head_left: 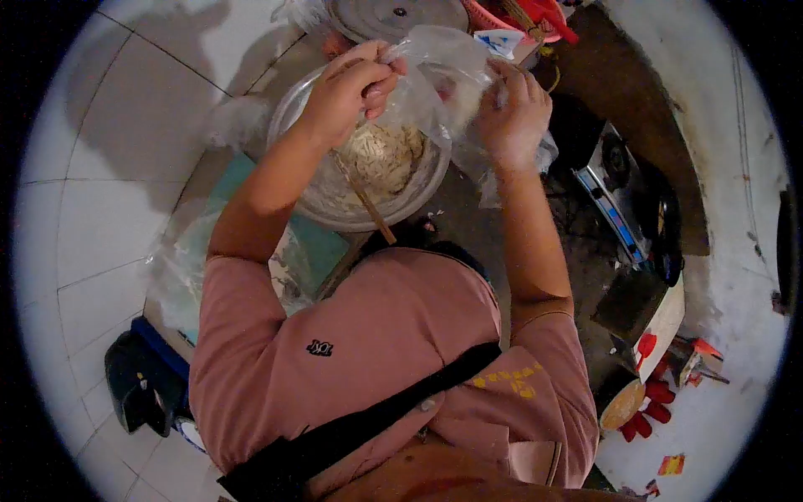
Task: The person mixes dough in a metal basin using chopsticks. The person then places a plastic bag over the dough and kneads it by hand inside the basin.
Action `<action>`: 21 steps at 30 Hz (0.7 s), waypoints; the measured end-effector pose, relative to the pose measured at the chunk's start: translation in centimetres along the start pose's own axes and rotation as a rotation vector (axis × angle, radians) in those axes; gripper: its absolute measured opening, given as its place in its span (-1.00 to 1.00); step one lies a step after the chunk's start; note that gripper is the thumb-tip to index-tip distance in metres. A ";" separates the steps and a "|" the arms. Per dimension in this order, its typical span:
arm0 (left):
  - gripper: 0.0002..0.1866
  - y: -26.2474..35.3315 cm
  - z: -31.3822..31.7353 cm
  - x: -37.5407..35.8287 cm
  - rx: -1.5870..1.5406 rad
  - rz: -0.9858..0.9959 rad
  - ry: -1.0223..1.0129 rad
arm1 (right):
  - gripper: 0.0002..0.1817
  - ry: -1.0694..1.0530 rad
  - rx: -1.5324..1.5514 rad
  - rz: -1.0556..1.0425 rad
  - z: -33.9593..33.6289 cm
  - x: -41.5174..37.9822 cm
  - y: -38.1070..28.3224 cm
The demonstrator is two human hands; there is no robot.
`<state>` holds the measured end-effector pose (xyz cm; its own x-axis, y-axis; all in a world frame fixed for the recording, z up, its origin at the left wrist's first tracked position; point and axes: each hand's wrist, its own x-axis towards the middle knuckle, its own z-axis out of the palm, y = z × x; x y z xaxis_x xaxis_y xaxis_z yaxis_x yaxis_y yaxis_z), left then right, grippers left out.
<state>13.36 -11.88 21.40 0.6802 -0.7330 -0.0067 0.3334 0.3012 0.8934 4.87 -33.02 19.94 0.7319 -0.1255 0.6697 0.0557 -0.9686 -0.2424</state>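
Observation:
Both of my hands are raised over a large basin [294,188], holding a clear plastic bag [439,50] stretched between them. My left hand [355,88] is closed on the bag's left edge, fingers curled. On the other side my right hand [514,113] pinches the bag's right edge. A pale, lumpy dough-like mixture [381,159] with dark flecks lies in the basin, partly seen through the bag. Wooden chopsticks [368,205] rest in the mixture and lean over the basin's near rim. What the bag contains, if anything, I cannot make out.
A round metal lid [397,15] and a pink basket [552,17] stand behind the basin. To the right is a gas stove [615,192]. More plastic bags lie on a green board [322,251] at the left. A dark cap [138,381] sits at lower left.

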 end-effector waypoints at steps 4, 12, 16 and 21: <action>-0.85 -0.2 0.5 -0.3 0.229 0.136 0.406 | -0.64 0.012 0.171 0.114 -1.4 0.3 1.4; -0.72 0.5 7.4 2.6 1.752 0.912 0.368 | -0.81 -0.023 0.325 -0.093 -3.4 1.5 -0.5; -0.76 0.0 6.6 4.8 1.913 0.863 0.194 | -0.84 -0.086 0.215 -0.137 -5.1 2.1 -0.3; -0.86 -0.9 9.5 4.7 1.867 0.763 0.037 | -0.85 -0.231 0.285 0.079 -5.9 2.0 0.3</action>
<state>10.08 -21.38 24.82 0.3458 -0.7679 0.5392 -0.9108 -0.4128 -0.0038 2.34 -34.84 25.37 0.8737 -0.1139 0.4729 0.1559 -0.8553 -0.4941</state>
